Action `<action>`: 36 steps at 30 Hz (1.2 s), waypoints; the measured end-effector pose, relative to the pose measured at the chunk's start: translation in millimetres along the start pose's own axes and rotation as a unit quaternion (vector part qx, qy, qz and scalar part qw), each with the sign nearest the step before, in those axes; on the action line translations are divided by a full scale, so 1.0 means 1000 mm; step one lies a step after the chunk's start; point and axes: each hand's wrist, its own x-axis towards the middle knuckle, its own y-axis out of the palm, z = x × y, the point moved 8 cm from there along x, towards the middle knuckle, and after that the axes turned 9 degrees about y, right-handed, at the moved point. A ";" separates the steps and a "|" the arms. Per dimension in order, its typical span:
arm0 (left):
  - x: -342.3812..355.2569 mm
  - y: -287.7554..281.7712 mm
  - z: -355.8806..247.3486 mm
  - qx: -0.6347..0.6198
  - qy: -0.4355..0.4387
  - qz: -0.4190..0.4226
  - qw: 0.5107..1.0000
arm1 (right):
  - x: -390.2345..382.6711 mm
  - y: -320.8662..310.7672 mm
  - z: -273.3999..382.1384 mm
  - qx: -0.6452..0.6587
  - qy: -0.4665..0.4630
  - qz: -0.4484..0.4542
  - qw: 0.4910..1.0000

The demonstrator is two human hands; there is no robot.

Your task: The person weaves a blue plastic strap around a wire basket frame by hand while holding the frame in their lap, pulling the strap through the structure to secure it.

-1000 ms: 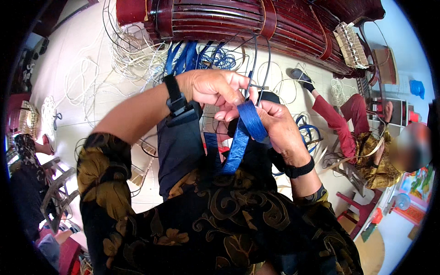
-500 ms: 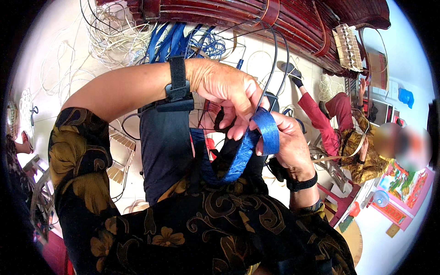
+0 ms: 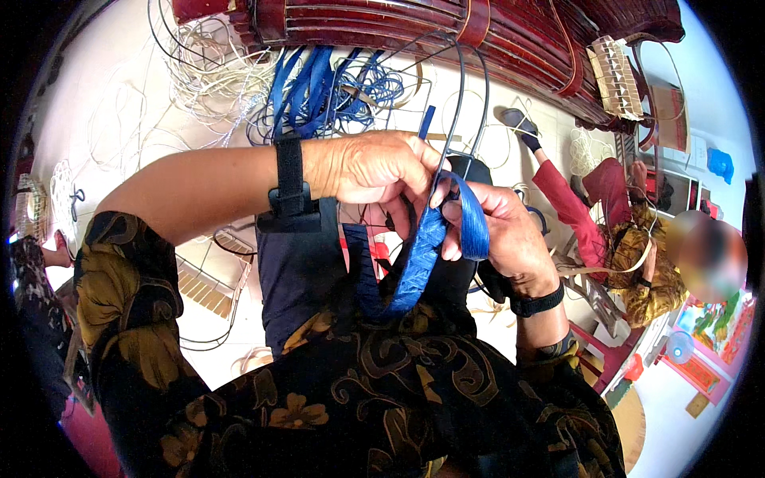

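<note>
My left hand (image 3: 381,171) is closed in a pinch on a black wire frame (image 3: 459,99) with long curved rods, close to where a strip meets it. Flat blue strip (image 3: 476,227) bends in a loop over my right hand (image 3: 510,235), which pinches it between thumb and fingers. A wrapped blue band (image 3: 420,259) covers the frame's lower curve, above my lap. Fingertips of both hands nearly meet at the wire, and the exact contact there is partly hidden.
Bundles of blue strip (image 3: 315,88) and tangled pale cord (image 3: 211,76) lie on the floor ahead. A dark red wooden bench (image 3: 382,24) stands beyond. Another person in red trousers (image 3: 570,207) sits at the right. A wire frame with pale slats (image 3: 209,288) lies at the left.
The blue loop hangs lower and longer beside my right fingers. My left hand has shifted slightly, its fingers drawn closer to the wire. The whole view has moved a little.
</note>
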 end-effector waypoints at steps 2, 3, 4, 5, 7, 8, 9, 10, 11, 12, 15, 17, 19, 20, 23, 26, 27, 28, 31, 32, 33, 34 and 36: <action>-0.002 0.004 0.000 -0.031 0.002 -0.019 0.999 | 0.000 -0.002 -0.001 0.000 -0.001 -0.007 1.000; -0.002 0.004 0.001 -0.034 0.007 -0.019 0.999 | 0.002 -0.004 -0.005 0.009 -0.012 -0.002 1.000; 0.000 0.002 0.004 -0.042 0.007 -0.015 0.999 | 0.002 -0.004 -0.004 0.003 -0.011 -0.005 1.000; 0.001 0.000 0.005 -0.051 0.007 -0.012 0.999 | 0.002 -0.004 -0.002 -0.002 -0.011 -0.009 1.000; 0.002 -0.001 0.005 -0.066 -0.001 -0.007 0.998 | 0.002 -0.003 -0.001 -0.005 -0.008 -0.013 1.000; 0.004 -0.005 0.004 -0.038 0.008 -0.008 0.999 | 0.002 -0.002 0.000 -0.005 -0.011 -0.008 1.000; 0.009 -0.012 0.005 -0.010 0.018 -0.008 1.000 | 0.003 -0.001 0.003 -0.006 -0.014 -0.004 1.000; 0.012 -0.013 0.001 0.016 0.025 -0.005 1.000 | 0.003 0.000 0.004 -0.006 -0.015 -0.002 1.000; 0.014 -0.012 0.002 0.006 0.002 0.007 1.000 | 0.002 0.002 0.005 -0.007 -0.012 0.003 1.000; 0.012 -0.010 0.003 -0.018 -0.021 0.028 0.999 | 0.000 0.004 0.006 -0.009 -0.010 0.009 1.000; 0.006 -0.008 0.009 -0.055 -0.069 0.083 0.993 | -0.001 0.002 -0.001 -0.014 -0.010 0.014 1.000; 0.007 -0.013 0.010 -0.078 -0.050 0.111 0.990 | 0.000 0.002 -0.002 -0.012 -0.008 0.023 1.000; 0.002 -0.006 0.002 -0.125 -0.061 0.175 0.975 | 0.000 0.007 0.003 -0.003 -0.013 0.027 1.000; -0.001 -0.005 0.000 -0.106 -0.059 0.175 0.977 | 0.000 0.007 0.005 0.002 -0.016 0.029 0.999; -0.009 0.000 -0.006 -0.071 -0.029 0.217 0.973 | -0.003 0.000 0.000 0.070 0.005 0.048 0.996; -0.017 -0.001 -0.009 -0.092 -0.013 0.127 0.988 | -0.013 -0.024 0.002 0.062 0.000 0.048 0.997; -0.018 -0.001 -0.008 -0.104 -0.014 0.117 0.988 | -0.019 -0.034 0.011 0.043 -0.018 0.068 0.997; -0.020 -0.002 -0.005 -0.127 0.004 0.108 0.986 | -0.025 -0.041 0.022 0.020 -0.036 0.090 0.995; -0.025 -0.004 -0.001 -0.165 0.031 0.069 0.983 | -0.037 -0.059 0.055 -0.098 -0.100 0.005 0.990; -0.026 -0.003 -0.001 -0.179 0.040 0.062 0.981 | -0.038 -0.059 0.064 -0.129 -0.094 -0.034 0.987; -0.027 -0.004 0.001 -0.193 0.049 0.055 0.978 | -0.035 -0.059 0.066 -0.158 -0.095 -0.042 0.982; -0.027 -0.005 0.003 -0.207 0.060 0.045 0.975 | -0.031 -0.059 0.066 -0.187 -0.096 -0.048 0.976; -0.029 -0.004 0.002 -0.179 0.088 0.068 0.978 | -0.026 -0.043 0.072 -0.266 -0.098 -0.036 0.958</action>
